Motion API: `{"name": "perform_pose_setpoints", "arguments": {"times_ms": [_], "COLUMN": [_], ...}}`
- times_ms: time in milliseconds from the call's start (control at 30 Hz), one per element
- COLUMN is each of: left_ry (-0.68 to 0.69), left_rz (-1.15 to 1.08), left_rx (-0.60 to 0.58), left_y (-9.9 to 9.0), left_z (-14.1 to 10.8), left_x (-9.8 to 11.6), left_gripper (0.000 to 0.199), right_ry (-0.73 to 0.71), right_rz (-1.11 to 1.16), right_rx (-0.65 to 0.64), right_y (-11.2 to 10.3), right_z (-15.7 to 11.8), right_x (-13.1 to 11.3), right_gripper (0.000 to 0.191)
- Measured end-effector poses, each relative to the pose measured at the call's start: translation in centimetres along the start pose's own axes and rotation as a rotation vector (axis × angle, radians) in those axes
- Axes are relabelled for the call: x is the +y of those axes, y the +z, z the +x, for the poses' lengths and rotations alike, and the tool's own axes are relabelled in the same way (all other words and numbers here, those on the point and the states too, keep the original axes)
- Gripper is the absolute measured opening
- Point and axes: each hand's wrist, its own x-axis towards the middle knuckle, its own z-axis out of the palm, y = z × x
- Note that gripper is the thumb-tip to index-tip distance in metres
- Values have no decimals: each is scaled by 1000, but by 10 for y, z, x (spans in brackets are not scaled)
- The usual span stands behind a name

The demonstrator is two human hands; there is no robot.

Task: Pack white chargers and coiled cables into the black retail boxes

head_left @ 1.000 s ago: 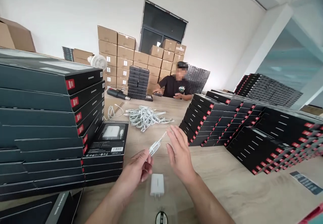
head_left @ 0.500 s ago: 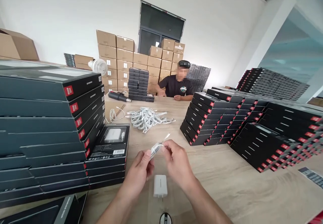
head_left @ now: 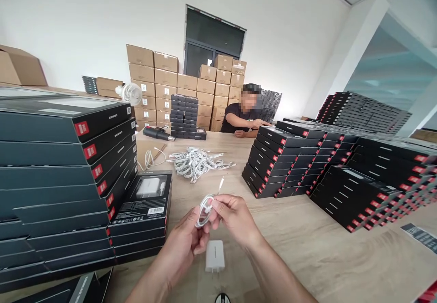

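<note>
White cable [head_left: 204, 212] is coiled in a small loop, held btwn both hands in midair above the tabletop [head_left: 280, 253], approx center of view. L hand [head_left: 186, 238]: thumb + fingers closed on the loop's lower L edge. R hand [head_left: 234, 216]: fingertips pinched on its upper R side; one connector end pokes up past the R fingers, free.

White charger [head_left: 215, 255] lies on the tabletop just below the hands, prongs twd wearer. Round black item [head_left: 222, 298] nearer, cut off by bottom frame edge.

L side: tall box stack [head_left: 58, 175] w/ lower windowed box [head_left: 145, 198] next to it; its R edge sits near L hand, visible gap btwn. R side: black box rows [head_left: 283, 157], near edge well apart from R hand, wood surface running btwn. Fwd: cable pile [head_left: 198, 162] beyond the connector tip, not touching it. Loose cable [head_left: 150, 158] L of pile, heat gun [head_left: 159, 133] behind that. Far side: person [head_left: 239, 118] seated, one arm reaching twd the R box rows. Dark printed card [head_left: 419, 237] on far R tabletop.
</note>
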Motion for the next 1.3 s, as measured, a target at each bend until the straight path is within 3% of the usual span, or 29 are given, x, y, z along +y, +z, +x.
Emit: {"name": "perform_pose_setpoints", "arguments": {"times_ms": [133,267,333,433,500,600,667,767,900,1133,1300], "left_ry": [-32,19,39,49,54,23,29,176,261,440,371], "left_rz": [-2,-32,-43,-39,-21,24,66,190,530,1077,1103], "left_rx": [40,70,77,85,83,73,57,44,110,347,329], "left_y": [0,1,-1,-5,-8,-9,-7,0,7,-2,-1], "left_z": [-1,3,5,9,10,7,3,0,-4,-4,-3], "left_x": [0,1,1,0,0,3,7,13,15,11,11], "left_gripper": [52,54,57,59,57,54,50,41,27,19,21], "right_ry": [-92,-430,-526,-432,-313,-217,-187,-143,-115,-135,-122], "right_rz": [-189,-435,-442,-277,-129,38,49,2,-33,-179,-174], "right_rx": [55,314,402,470,413,188,115,83,64,84,56], "right_y": [5,15,19,18,15,10,6,3,4,3,1], "right_z": [1,2,5,10,12,8,4,-3,-10,-16,-15], "right_x": [2,14,21,27,26,18,13,10,9,11,13], "right_gripper": [29,19,11,29,40,25,30,33,32,30,36]}}
